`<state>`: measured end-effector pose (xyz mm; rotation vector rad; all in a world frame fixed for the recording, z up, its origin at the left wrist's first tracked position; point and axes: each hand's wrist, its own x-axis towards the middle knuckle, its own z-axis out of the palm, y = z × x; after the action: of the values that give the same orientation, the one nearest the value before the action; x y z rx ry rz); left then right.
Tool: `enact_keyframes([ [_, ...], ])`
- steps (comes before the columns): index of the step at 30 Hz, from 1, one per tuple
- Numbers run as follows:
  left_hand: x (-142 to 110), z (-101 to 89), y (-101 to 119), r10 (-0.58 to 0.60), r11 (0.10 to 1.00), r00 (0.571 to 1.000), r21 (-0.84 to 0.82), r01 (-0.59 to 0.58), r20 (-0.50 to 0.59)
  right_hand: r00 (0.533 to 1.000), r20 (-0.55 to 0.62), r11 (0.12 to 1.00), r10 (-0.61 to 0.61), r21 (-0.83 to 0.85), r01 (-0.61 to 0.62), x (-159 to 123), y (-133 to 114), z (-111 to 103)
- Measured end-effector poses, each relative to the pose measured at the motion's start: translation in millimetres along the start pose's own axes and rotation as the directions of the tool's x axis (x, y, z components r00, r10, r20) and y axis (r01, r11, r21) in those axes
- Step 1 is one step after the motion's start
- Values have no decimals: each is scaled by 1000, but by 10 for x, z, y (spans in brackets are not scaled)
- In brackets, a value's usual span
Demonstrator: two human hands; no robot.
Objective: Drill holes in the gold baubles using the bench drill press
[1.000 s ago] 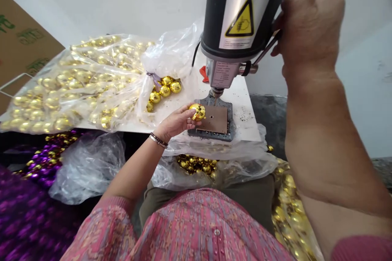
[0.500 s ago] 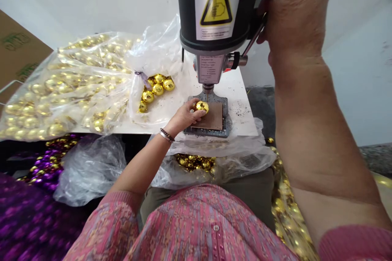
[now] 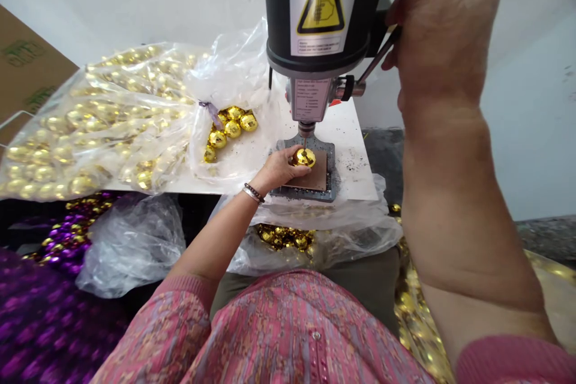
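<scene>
Your left hand [image 3: 279,170] cups a gold ball [image 3: 305,158] just under the drill bit [image 3: 304,143]; your right hand [image 3: 445,36] grips the lever [image 3: 379,54]. Pulling too hard could crack the ball; if it slips, the bit could catch that left hand.

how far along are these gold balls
Done: unclear, since no holes show on the gold balls in the plastic below the table. In hand: the left hand holds a gold ball under the drill press bit; the right hand grips the lever. Left, probably: the full plastic bag of gold balls.
</scene>
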<state>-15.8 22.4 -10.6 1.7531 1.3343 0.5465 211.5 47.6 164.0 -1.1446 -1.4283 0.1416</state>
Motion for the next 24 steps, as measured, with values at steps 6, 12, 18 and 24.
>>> enact_keyframes([
  [6,33,22,-50,24,1000,1000,-2,-24,3,984,-109,983,-137,-138,122,-738,-94,-118],
  [12,46,43,-72,37,999,999,0,-37,7,938,-116,926,-328,-237,294,-1179,165,-127],
  [18,45,49,-112,65,998,998,-9,-65,-5,857,-205,852,-473,-356,385,-1235,262,-12],
  [24,23,39,-71,77,997,997,-16,-77,26,872,-273,892,-406,-325,313,-1375,293,78],
])
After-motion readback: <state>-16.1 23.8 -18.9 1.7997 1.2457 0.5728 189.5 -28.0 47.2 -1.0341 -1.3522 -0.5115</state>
